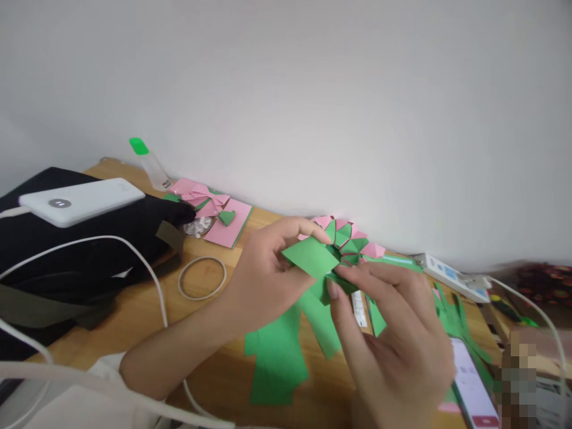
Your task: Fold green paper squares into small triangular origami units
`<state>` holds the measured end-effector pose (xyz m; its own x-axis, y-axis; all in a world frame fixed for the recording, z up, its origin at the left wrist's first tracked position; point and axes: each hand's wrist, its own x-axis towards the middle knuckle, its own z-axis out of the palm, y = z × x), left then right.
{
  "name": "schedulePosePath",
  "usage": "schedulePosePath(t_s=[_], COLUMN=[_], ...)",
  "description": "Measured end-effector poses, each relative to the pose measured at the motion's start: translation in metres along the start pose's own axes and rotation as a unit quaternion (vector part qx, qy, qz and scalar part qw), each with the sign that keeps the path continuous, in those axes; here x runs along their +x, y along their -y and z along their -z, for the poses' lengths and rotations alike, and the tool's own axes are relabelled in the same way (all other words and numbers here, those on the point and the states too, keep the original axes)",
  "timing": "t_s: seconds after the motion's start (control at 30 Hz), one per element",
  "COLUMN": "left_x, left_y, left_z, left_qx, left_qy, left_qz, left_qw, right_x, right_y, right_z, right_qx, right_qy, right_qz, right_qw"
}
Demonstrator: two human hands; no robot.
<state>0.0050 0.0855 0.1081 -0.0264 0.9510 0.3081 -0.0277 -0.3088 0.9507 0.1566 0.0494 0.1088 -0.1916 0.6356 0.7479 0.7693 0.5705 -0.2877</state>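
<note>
A folded green paper piece [311, 257] is pinched in my left hand [263, 271], its pointed end toward the left. My right hand [395, 333] has thumb and forefinger closed on a smaller green fold [343, 282] that meets the first piece. Just behind my fingers lies a ring-like arrangement of folded pink and green paper [357, 238], partly hidden by my hands. Below them, green paper sheets [277, 357] lie on the wooden table [210, 333].
At the left, a white power bank [83, 199] rests on a black bag [134, 244], with white cables crossing nearby. Farther back are a green-capped bottle [149, 164] and pink paper [232, 223]. A power strip [451, 277] and phone [474, 384] lie right.
</note>
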Motion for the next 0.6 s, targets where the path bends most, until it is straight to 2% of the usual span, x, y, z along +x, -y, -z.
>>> schedulePosePath(t_s=[0.27,0.4,0.6], left_x=[-0.0042,-0.0040,-0.0092], left_y=[-0.0044,-0.0056,-0.0055], left_z=[-0.0044,-0.0037,-0.0002], left_qx=[-0.094,-0.093,-0.039], left_qy=[0.039,0.044,0.036], left_qz=[0.044,0.046,0.034], left_qw=[0.994,0.994,0.998], right_x=[-0.0048,-0.0049,-0.0037], right_y=[0.0083,0.0104,0.0095], right_z=[0.0000,-0.0002,0.0014], right_qx=[-0.053,-0.069,-0.074], right_qy=[-0.034,-0.047,-0.025], right_qz=[0.002,0.005,0.017], right_qw=[0.998,0.997,0.997])
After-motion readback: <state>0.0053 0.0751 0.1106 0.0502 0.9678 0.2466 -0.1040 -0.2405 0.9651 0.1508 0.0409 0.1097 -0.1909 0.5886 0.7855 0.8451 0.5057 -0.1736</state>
